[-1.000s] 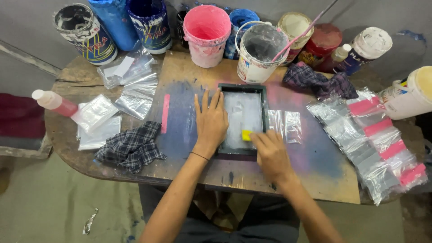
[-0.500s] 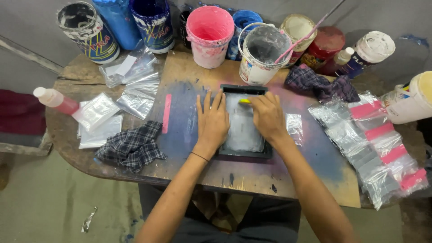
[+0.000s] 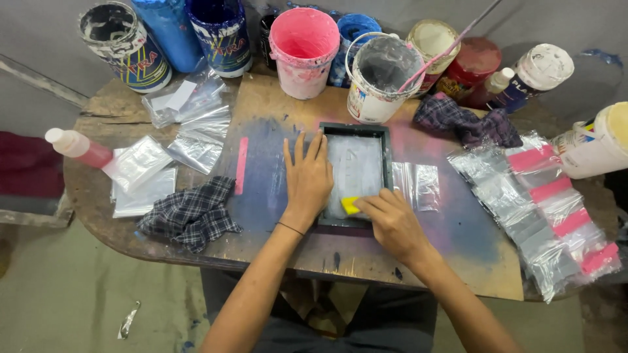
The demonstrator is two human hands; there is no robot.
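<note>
- The left hand [image 3: 307, 180] lies flat, fingers spread and grasping nothing, pressing the left rail of the dark printing frame [image 3: 356, 175] at the middle of the table [image 3: 275, 104].
- The frame's long axis runs near to far.
- The right hand [image 3: 392, 222], fingers pinched on a yellow squeegee [image 3: 349, 205], sits at the frame's near end.

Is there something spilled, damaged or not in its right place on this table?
No fresh spill shows. The wooden table carries dried blue and pink stains around the dark frame. A checked cloth lies crumpled near the front edge. The paint buckets are smeared outside.
</note>
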